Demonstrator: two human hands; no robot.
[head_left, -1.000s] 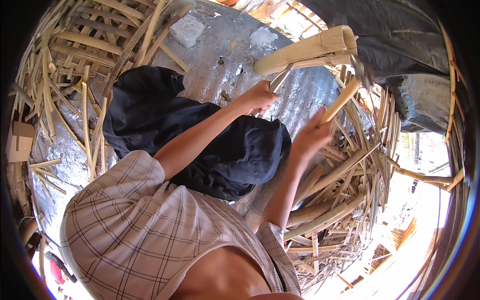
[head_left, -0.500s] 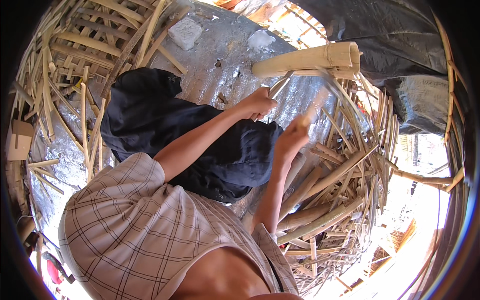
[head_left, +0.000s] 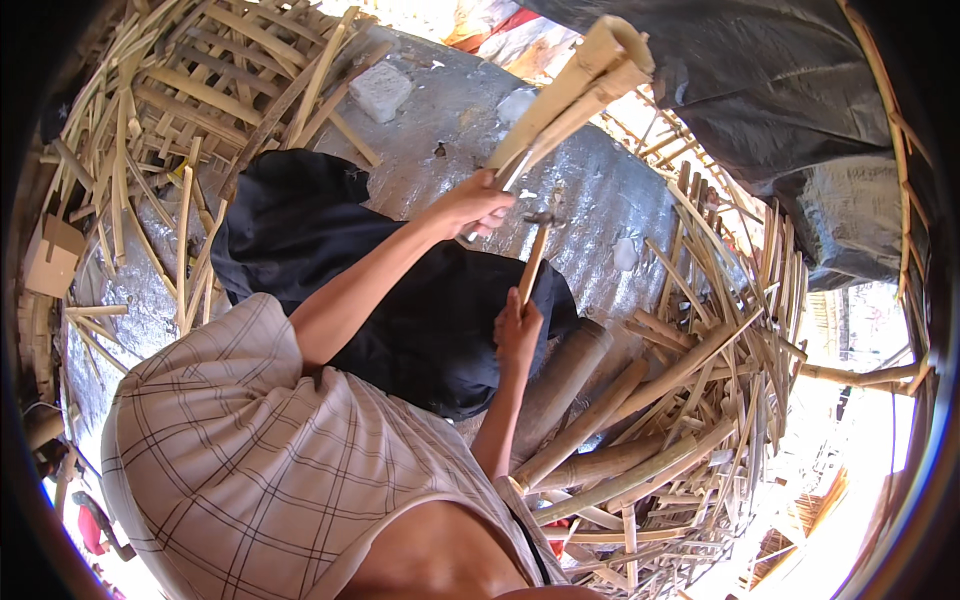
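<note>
My left hand is closed round a long narrow metal blade. Its upper end is wedged into a split in a thick, pale bamboo piece, which tilts up and away to the right. In my right hand is a hammer, gripped by its wooden handle. The hammer's dark head points away from me, below the bamboo and apart from it. Black cloth covers my legs beneath both forearms. How deep the blade sits in the bamboo cannot be made out.
Bamboo poles and split strips are heaped at my right. Woven bamboo lattice and loose strips lie at the far left. A pale block rests on the shiny grey sheet. Black sheeting hangs at the upper right.
The bamboo has swung from nearly level to steeply tilted, its far end rising to the left. My left hand has shifted slightly left. The hammer has come down and left, toward me.
</note>
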